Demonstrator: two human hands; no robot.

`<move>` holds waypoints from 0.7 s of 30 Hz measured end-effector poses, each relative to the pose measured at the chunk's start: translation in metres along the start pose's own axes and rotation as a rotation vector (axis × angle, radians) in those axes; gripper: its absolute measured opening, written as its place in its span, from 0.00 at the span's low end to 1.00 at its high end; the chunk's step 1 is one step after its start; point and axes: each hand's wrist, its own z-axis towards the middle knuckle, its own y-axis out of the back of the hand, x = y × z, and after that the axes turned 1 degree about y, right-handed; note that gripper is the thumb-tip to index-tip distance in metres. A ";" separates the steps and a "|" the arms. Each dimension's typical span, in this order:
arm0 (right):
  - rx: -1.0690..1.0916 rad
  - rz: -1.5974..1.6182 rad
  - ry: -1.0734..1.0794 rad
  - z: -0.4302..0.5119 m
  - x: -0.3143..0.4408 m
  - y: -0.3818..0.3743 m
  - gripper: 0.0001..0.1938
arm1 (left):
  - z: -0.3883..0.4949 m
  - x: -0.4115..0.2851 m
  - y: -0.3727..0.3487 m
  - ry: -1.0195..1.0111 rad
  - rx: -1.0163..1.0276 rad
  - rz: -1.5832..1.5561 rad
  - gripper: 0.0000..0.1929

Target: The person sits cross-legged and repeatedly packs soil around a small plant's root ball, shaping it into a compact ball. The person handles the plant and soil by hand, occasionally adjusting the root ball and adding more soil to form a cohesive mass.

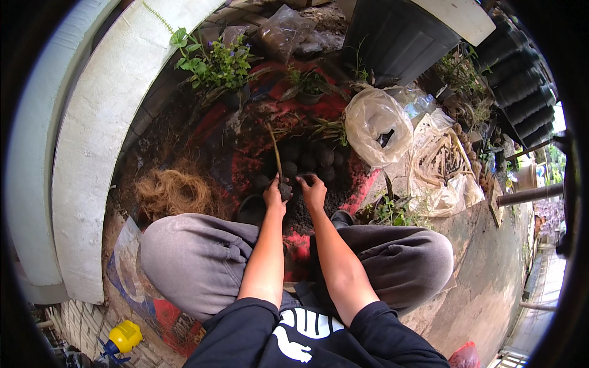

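My left hand (pixel 274 193) holds a dark ball of soil (pixel 285 190) from which a thin brownish plant stem (pixel 275 149) rises, pointing away from me. Just to the right, my right hand (pixel 313 189) has its thumb and fingertips close together; whether something small is between them cannot be told. Beyond both hands lie several round dark soil balls (pixel 326 157) in a heap. Loose dark soil (pixel 301 214) lies below the hands on a red sheet (pixel 299 250). A black pot (pixel 251 209) is beside my left forearm.
Brown coir fibre (pixel 177 193) lies at left. An open plastic bag (pixel 378 126) and a flattened one (pixel 444 170) are at right. Potted flowering plants (pixel 225 64) and a large black container (pixel 398 41) stand farther off. A yellow spray bottle (pixel 125 336) is at lower left.
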 end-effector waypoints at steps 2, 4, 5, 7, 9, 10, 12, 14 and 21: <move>0.028 -0.196 0.036 -0.006 0.007 0.001 0.20 | 0.003 0.001 0.004 0.003 0.059 -0.060 0.14; -0.036 -0.187 -0.056 -0.006 0.019 -0.001 0.20 | 0.007 0.001 0.007 -0.002 0.105 -0.071 0.14; -0.057 -0.209 -0.128 -0.003 0.025 -0.002 0.20 | 0.008 0.001 0.007 -0.013 0.132 -0.053 0.15; 0.068 0.114 -0.117 0.012 0.036 0.001 0.20 | 0.009 0.000 0.003 -0.033 0.186 -0.039 0.15; 0.308 0.321 -0.207 0.026 0.041 0.010 0.21 | 0.006 -0.003 -0.004 -0.013 0.225 -0.052 0.16; 0.484 0.374 -0.293 0.032 0.042 0.018 0.21 | 0.003 -0.006 -0.008 -0.002 0.262 -0.025 0.17; 0.728 0.458 -0.379 0.042 0.044 0.032 0.21 | -0.004 -0.014 -0.016 0.093 0.310 0.004 0.17; 0.742 0.450 -0.165 0.048 0.049 0.039 0.20 | -0.012 -0.025 -0.023 0.091 0.308 0.079 0.20; 0.627 0.275 0.120 0.067 0.085 0.046 0.18 | -0.027 -0.059 -0.051 0.097 0.369 0.063 0.16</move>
